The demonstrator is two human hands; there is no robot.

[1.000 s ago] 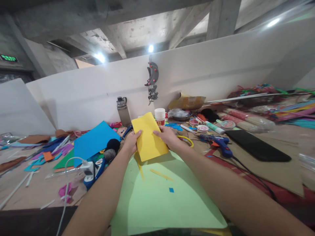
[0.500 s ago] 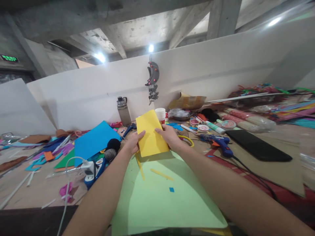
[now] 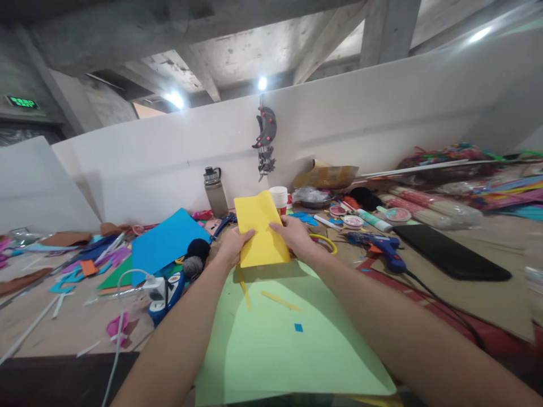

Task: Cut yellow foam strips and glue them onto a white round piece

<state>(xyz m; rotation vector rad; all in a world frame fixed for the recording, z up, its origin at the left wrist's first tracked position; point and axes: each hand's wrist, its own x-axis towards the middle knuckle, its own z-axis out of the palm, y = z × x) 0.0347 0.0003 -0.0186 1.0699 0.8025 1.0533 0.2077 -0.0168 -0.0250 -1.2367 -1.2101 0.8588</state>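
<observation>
Between my two hands a yellow sheet (image 3: 262,240) is held up above a light green sheet (image 3: 292,356). My left hand (image 3: 236,244) grips its left edge, thumb on the front face and fingers behind. On the right edge my right hand (image 3: 296,234) pinches it the same way. The yellow sheet's top edge curves a little. Below it, narrow yellow strips (image 3: 280,301) and a small blue square (image 3: 298,328) lie on the green sheet.
A blue glue gun (image 3: 384,249) with a black cord lies to the right, near a black case (image 3: 452,252). Left are a blue sheet (image 3: 165,243), yarn balls (image 3: 195,257) and a power strip (image 3: 167,297). A bottle (image 3: 215,195) and paper cups (image 3: 278,198) stand behind.
The yellow sheet has tilted and straightened slightly in my hands, its lower edge now more level. Both hands keep their hold. The whole view has shifted a little.
</observation>
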